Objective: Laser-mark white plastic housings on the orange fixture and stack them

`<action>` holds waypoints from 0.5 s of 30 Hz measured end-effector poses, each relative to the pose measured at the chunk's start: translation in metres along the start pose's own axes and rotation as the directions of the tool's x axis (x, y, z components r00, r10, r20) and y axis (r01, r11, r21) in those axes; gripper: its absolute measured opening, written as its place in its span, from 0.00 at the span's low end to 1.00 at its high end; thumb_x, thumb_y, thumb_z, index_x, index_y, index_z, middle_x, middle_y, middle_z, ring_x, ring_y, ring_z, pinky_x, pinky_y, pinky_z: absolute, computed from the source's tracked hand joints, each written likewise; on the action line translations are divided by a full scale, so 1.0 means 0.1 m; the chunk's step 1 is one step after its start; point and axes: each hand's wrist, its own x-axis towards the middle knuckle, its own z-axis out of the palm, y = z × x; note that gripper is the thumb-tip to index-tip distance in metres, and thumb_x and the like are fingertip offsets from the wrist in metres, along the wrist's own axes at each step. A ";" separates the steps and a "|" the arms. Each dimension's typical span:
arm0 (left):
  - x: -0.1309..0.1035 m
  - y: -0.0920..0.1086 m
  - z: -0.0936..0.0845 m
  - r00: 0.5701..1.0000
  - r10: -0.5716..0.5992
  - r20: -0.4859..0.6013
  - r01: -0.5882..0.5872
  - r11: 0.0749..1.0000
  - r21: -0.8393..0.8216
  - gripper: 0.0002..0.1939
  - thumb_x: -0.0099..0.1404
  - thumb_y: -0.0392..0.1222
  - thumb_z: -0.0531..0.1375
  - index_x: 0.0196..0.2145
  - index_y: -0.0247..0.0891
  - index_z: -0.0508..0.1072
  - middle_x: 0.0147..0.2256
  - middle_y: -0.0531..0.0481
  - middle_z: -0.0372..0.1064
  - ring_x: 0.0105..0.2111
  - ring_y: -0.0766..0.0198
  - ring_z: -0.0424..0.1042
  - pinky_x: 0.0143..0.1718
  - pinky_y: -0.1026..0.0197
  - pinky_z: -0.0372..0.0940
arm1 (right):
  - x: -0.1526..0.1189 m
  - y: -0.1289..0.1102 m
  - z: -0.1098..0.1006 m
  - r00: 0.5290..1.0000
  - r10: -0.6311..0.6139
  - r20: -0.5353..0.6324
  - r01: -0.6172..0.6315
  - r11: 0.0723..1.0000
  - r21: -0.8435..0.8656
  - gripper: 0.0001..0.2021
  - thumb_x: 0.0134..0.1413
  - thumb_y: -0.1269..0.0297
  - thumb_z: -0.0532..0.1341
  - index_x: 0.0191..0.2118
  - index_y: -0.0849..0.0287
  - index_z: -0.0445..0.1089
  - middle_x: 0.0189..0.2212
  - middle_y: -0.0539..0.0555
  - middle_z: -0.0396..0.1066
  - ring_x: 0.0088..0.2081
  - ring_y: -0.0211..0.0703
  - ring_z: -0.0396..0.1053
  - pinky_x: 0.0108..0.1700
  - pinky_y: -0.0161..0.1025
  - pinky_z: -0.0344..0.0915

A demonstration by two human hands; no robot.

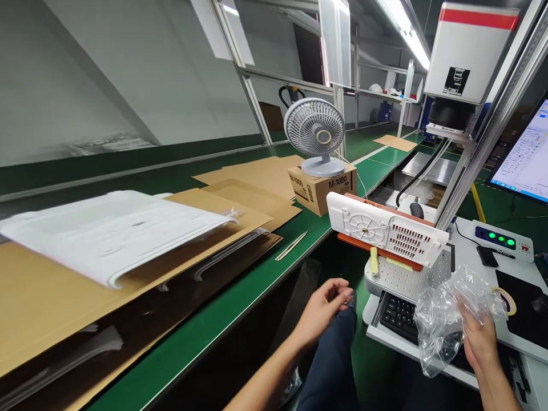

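The clear plastic bag (443, 325) is located over the right part of the keyboard (398, 314), crumpled, and gripped by the right hand (479, 337). The left hand (327, 305) is positioned left of the keyboard, above the person's leg; its fingers are loosely curled, half open, with no object visible in them. A perforated plate (396, 278) sits just behind and above the keyboard. Above the keyboard, a white slotted panel (383, 231) stands tilted. A tape roll (511, 299) lies right of the keyboard; a control box (500, 238) with green lights is behind and right of it. Beyond the keyboard, to the left, a grey fan (314, 128) stands on a carton (323, 192). Well left of the keyboard, a white moulded sheet (124, 228) rests on cardboard (141, 311).
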 end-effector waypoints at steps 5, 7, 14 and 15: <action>0.75 0.22 -0.38 0.966 0.142 -0.216 -0.122 0.987 0.104 0.36 0.53 0.64 0.73 0.49 0.37 0.72 0.46 0.40 0.78 0.47 0.47 0.79 0.41 0.51 0.75 | 0.34 0.05 0.27 0.994 -0.092 -0.056 0.089 0.995 -0.042 0.35 0.32 0.54 0.84 0.50 0.64 0.82 0.50 0.62 0.82 0.61 0.67 0.75 0.71 0.62 0.65; 1.03 0.31 -0.49 0.944 0.200 -0.263 -0.153 0.970 0.189 0.34 0.54 0.62 0.72 0.50 0.37 0.73 0.49 0.38 0.78 0.50 0.46 0.78 0.44 0.50 0.76 | 0.47 0.09 0.40 0.994 -0.097 -0.053 0.094 0.994 -0.051 0.37 0.34 0.53 0.83 0.52 0.64 0.81 0.51 0.62 0.82 0.61 0.66 0.75 0.70 0.60 0.67; 1.79 0.46 -0.72 0.907 0.220 -0.360 -0.100 0.942 0.321 0.42 0.58 0.56 0.73 0.64 0.38 0.66 0.65 0.31 0.67 0.58 0.42 0.76 0.56 0.43 0.74 | 0.90 0.39 0.74 0.994 -0.106 -0.007 0.105 0.991 -0.085 0.40 0.37 0.49 0.81 0.56 0.68 0.79 0.54 0.67 0.80 0.58 0.65 0.77 0.65 0.58 0.70; 1.87 0.47 -0.73 0.906 0.218 -0.363 -0.096 0.941 0.326 0.45 0.58 0.56 0.74 0.67 0.39 0.63 0.67 0.29 0.64 0.61 0.40 0.74 0.57 0.42 0.73 | 0.97 0.44 0.77 0.992 -0.122 -0.008 0.121 0.987 -0.107 0.40 0.37 0.48 0.81 0.55 0.68 0.80 0.53 0.68 0.81 0.56 0.65 0.78 0.63 0.57 0.71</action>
